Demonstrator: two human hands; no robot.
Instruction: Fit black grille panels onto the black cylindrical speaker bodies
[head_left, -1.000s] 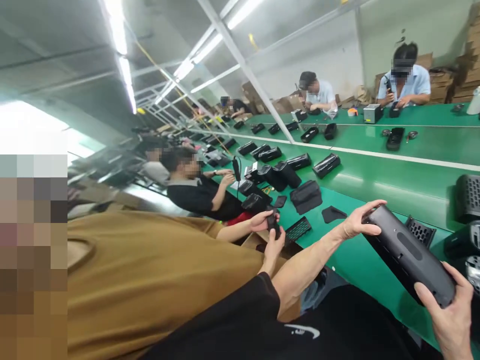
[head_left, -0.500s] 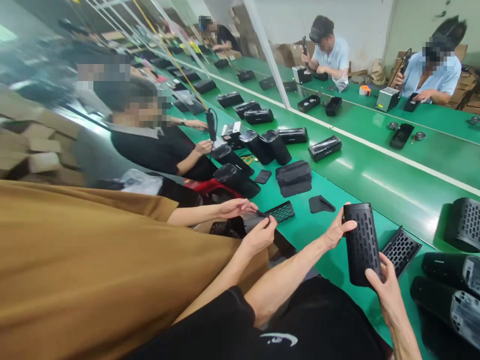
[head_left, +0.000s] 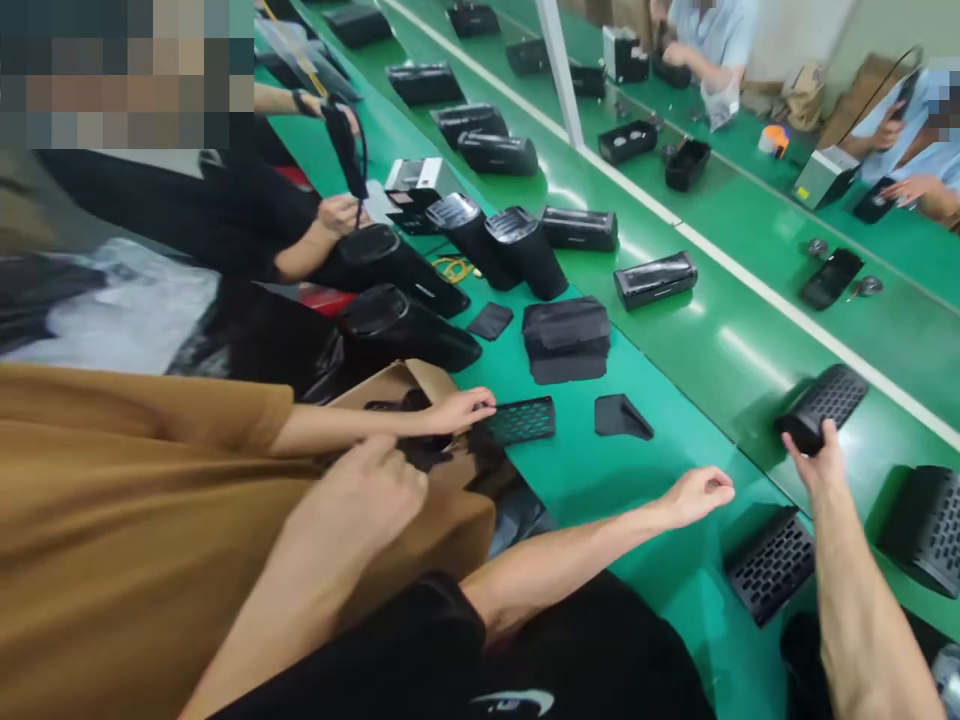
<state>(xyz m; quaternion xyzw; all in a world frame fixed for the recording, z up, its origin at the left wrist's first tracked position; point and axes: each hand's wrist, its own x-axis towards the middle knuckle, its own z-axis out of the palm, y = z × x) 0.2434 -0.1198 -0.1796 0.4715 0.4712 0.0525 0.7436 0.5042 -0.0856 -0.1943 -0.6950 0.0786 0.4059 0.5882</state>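
Note:
My right hand [head_left: 817,465] grips the near end of a black perforated speaker body [head_left: 829,405], which lies tilted on the green conveyor belt [head_left: 667,530]. My left hand [head_left: 696,497] hangs over the belt holding nothing, its fingers loosely curled. Just below it and to the right lies a black perforated grille panel [head_left: 769,565]. A second speaker body [head_left: 926,530] sits at the right edge of the view, beyond my right forearm.
A co-worker's hands [head_left: 457,410] work over a cardboard box [head_left: 397,385] beside a grille panel [head_left: 520,420]. A black flap [head_left: 622,417], black pouches [head_left: 566,338] and several wrapped black cylinders [head_left: 487,240] stand on the belt. Other workers sit along a parallel belt beyond a white rail.
The speaker body has left my left hand and now sits farther right on the belt, held only by my right hand. My left hand has opened, and the view has swung.

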